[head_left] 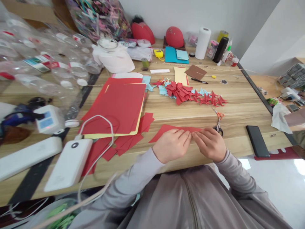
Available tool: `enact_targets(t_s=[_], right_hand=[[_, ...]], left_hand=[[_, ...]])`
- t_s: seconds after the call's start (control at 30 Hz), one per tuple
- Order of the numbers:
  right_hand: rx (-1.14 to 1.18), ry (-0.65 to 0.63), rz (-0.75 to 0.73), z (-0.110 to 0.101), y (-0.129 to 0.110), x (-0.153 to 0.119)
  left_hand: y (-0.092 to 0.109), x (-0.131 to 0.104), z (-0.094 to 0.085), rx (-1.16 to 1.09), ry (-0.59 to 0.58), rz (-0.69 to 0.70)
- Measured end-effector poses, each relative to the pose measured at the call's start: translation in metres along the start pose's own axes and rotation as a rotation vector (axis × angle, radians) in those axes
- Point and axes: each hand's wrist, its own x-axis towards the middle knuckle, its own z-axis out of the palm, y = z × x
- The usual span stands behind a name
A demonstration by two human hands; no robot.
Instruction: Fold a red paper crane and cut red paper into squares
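A red paper sheet lies folded flat on the wooden table near its front edge. My left hand and my right hand rest on it side by side, fingertips meeting at the middle and pressing the paper down. Orange-handled scissors lie just beyond my right hand. Further back sits a pile of folded red and light-blue paper shapes. A stack of red sheets over a yellow sheet lies to the left, with red scraps beside it.
A white power bank with a cable sits front left. A black phone lies at the right edge. Clear plastic bottles crowd the left. A paper towel roll, blue card and a pen stand at the back.
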Motion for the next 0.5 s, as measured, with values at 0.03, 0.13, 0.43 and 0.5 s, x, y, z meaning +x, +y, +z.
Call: enact_targets(t_s=[0.03,0.13,0.43,0.5], right_hand=[[0.015,0.007,0.006,0.001,-0.001,0.0],[0.046,0.02,0.014,0.002,-0.003,0.0],[0.063,0.047,0.086,-0.005,0.011,-0.012],[0.067,0.064,0.124,-0.006,0.018,-0.018]], left_hand=[[0.001,0.001,0.001,-0.005,0.004,-0.002],[0.001,0.001,0.001,-0.027,-0.005,-0.007],[-0.027,-0.022,-0.012,0.062,-0.012,-0.049],[-0.042,-0.032,-0.018,0.125,-0.024,-0.094]])
